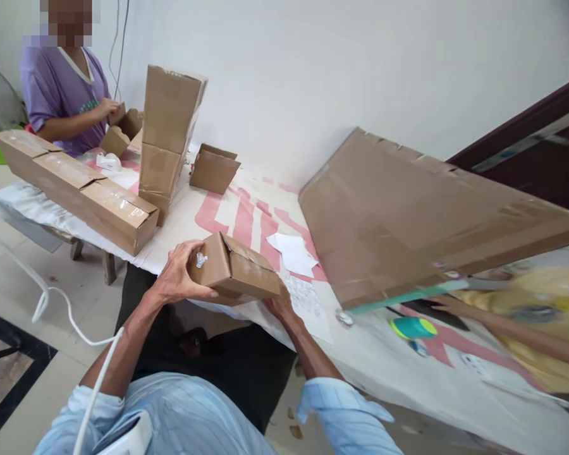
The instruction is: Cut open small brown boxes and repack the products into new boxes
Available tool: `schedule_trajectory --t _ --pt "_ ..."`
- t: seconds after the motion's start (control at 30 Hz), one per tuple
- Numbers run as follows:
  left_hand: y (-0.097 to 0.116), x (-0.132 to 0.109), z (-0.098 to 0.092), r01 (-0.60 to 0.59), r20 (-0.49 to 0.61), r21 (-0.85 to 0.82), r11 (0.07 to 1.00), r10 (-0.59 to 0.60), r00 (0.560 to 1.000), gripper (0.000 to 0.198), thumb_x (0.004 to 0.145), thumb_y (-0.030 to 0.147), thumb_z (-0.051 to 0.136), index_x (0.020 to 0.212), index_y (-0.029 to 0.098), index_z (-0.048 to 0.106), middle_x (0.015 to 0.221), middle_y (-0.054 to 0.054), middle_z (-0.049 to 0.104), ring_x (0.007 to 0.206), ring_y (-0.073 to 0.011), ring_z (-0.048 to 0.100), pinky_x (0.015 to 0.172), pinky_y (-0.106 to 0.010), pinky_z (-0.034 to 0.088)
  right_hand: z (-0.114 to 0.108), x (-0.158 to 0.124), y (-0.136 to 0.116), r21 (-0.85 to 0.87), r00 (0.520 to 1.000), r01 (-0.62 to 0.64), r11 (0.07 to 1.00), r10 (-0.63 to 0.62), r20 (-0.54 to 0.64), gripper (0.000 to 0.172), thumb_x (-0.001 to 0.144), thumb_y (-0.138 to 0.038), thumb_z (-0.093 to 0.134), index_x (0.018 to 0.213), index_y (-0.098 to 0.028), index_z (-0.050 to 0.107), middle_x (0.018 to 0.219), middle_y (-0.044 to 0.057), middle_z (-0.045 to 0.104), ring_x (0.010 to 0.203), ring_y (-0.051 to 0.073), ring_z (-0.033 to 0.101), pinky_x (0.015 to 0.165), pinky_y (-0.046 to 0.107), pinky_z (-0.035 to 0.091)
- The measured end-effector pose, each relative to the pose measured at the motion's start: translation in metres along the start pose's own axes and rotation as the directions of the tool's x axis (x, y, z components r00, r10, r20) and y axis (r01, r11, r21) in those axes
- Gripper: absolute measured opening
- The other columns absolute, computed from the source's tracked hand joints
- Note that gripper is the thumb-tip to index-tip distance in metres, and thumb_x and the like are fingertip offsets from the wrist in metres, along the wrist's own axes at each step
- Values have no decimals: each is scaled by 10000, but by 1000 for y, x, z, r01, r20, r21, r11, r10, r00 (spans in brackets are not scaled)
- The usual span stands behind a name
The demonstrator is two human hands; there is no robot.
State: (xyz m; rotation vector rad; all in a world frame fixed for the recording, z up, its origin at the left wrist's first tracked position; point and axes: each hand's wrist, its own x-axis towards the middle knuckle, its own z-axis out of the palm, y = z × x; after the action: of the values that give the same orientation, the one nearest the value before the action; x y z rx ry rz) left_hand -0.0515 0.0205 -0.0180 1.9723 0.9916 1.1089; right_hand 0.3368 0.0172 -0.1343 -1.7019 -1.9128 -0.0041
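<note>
In the middle of the frame, the left hand (183, 275) grips one end of a small cardboard box (253, 272). The right hand (279, 300) holds the other end, fingers mostly hidden. This box looks shut, with a white sticker (200, 260), so it seems nearly done. At left, a row of boxes (83, 189) is taped shut. The open box (213, 169), upper middle, is not shut yet. I can't see inside any.
</note>
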Motion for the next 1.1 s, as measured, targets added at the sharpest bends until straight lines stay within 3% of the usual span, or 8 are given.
schedule_trajectory --t 0.13,0.3,0.43,0.63,0.77,0.97,1.1 --pt "2 1 2 -43 -20 3 999 43 999 1088 512 524 1040 1443 240 555 1489 -143 612 1346 -403 585 1172 -539 443 -15 14 -1 105 996 -76 992 81 -44 335 880 -444 549 1025 -198 725 1011 142 734 949 317 685 867 492 595" --pt "1 1 8 -83 -52 23 996 84 995 1052 525 548 1035 1422 258 569 1520 -150 606 1411 -424 556 1206 -571 402 -43 36 -18 274 952 -154 949 217 -215 394 935 -483 535 1046 -193 777 1090 154 765 1020 299 701 866 468 609" --pt "1 0 6 -92 -56 18 996 93 994 974 537 529 1031 1356 253 583 1546 -158 580 1448 -427 530 1217 -574 397 -64 43 -44 318 951 -100 943 184 -248 387 943 -499 571 1031 -199 798 1094 126 778 1035 278 708 860 437 611" --pt "-2 -3 -9 -143 14 12 990 143 990 855 631 385 958 1357 244 529 1544 -166 544 1488 -399 487 1237 -541 397 -80 50 -83 312 978 2 950 63 -198 366 990 -498 581 1068 -215 799 1131 114 768 1080 269 704 932 446 598" --pt "-11 -6 -20 -98 50 -1 995 98 994 907 653 333 909 1442 255 467 1575 -156 499 1499 -384 478 1261 -536 382 -67 53 -67 240 985 14 971 28 -170 380 1016 -472 524 1114 -210 782 1136 125 757 1059 270 699 912 441 595" --pt "-30 -9 -22 -20 48 -69 997 23 999 909 636 368 939 1406 245 472 1533 -156 523 1459 -374 518 1257 -554 395 -24 26 -17 -126 981 -182 975 188 44 214 915 -391 633 987 -216 734 914 82 710 869 249 660 759 353 522" --pt "-31 -7 -19 31 26 -120 992 -28 999 854 647 493 954 1329 245 505 1483 -151 567 1401 -373 571 1175 -546 490 -8 13 -16 -139 979 -173 975 185 83 94 882 -311 654 875 -226 694 837 54 671 839 228 633 732 309 465"
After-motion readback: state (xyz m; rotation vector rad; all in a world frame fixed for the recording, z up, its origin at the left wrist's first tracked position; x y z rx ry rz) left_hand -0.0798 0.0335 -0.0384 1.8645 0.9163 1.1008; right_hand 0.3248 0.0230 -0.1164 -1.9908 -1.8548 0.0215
